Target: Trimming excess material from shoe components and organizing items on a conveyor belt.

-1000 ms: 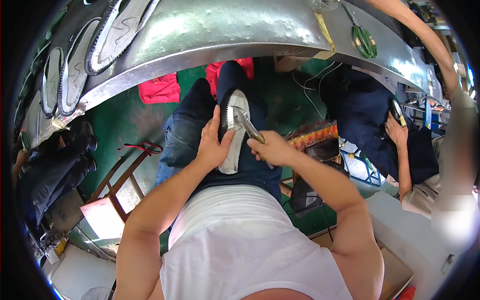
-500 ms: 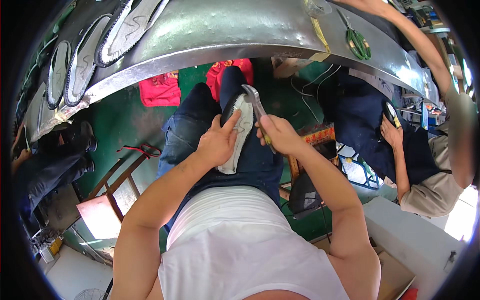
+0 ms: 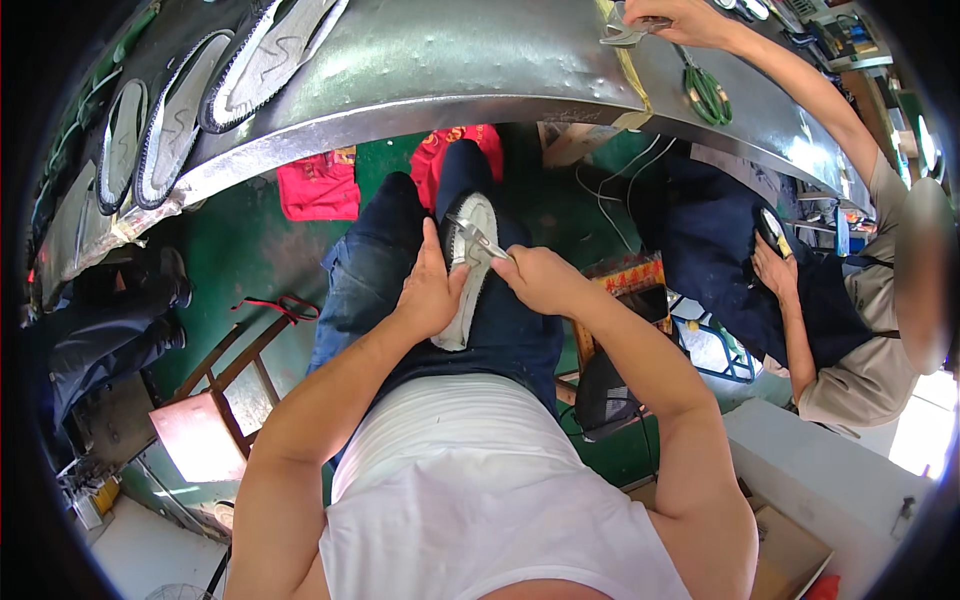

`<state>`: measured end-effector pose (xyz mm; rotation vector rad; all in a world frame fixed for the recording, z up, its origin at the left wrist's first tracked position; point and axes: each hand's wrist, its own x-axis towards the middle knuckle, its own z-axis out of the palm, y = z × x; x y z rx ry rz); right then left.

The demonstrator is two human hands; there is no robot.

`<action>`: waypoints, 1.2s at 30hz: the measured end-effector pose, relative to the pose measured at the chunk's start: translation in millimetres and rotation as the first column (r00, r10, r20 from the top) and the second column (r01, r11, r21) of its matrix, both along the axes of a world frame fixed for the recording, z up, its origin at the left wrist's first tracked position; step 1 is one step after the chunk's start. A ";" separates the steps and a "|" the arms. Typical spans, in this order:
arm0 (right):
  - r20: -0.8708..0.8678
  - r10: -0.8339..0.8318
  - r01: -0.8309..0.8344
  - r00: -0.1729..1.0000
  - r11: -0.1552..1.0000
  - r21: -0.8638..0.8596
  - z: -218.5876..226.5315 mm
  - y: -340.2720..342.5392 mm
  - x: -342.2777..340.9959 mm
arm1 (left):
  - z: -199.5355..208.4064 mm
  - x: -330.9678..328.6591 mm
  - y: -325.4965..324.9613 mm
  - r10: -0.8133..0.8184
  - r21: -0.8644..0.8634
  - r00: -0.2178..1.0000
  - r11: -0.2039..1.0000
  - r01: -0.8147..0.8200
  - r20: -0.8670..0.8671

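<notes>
A shoe [image 3: 458, 325] lies sole up along my thighs, its pale grey bottom facing me and a dark ridged edge running round it. My left hand [image 3: 426, 293] grips it from the left, fingers along the side and thumb over the sole. In my right hand [image 3: 545, 281] is a hammer [image 3: 475, 237], its handle mostly covered by my closed fingers. The metal head is at the upper part of the sole; whether it touches I cannot tell.
A metal bench [image 3: 430, 70] curves across the front, with several upturned shoes [image 3: 262, 70] and green-handled scissors [image 3: 707, 95] on it. At right, a co-worker's hand [image 3: 680, 22] holds a metal tool over the bench. Stools [image 3: 205, 435] and red cloths [image 3: 320, 186] are around my legs.
The hammer has swung from upright beside the shoe to lying across its sole. My left fingers have shifted off the sole to its side. The co-worker's hand now holds a metal tool.
</notes>
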<state>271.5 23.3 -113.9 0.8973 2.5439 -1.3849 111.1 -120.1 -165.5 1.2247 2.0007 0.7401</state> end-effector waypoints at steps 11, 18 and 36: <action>-0.068 0.004 0.004 0.998 0.992 0.128 4.2 -40.3 12.7 | -9.8 -3.5 -7.4 0.040 -0.025 0.992 0.999 -0.037 0.118; 0.156 -0.068 0.102 0.985 0.970 -0.222 13.7 -36.1 40.8 | -6.5 -28.9 -46.3 0.031 -0.112 0.669 0.991 0.079 0.743; 0.284 0.217 -0.245 0.934 0.967 0.068 30.7 -61.9 37.0 | -11.1 -14.6 -61.4 -0.136 0.044 0.853 0.990 0.132 0.505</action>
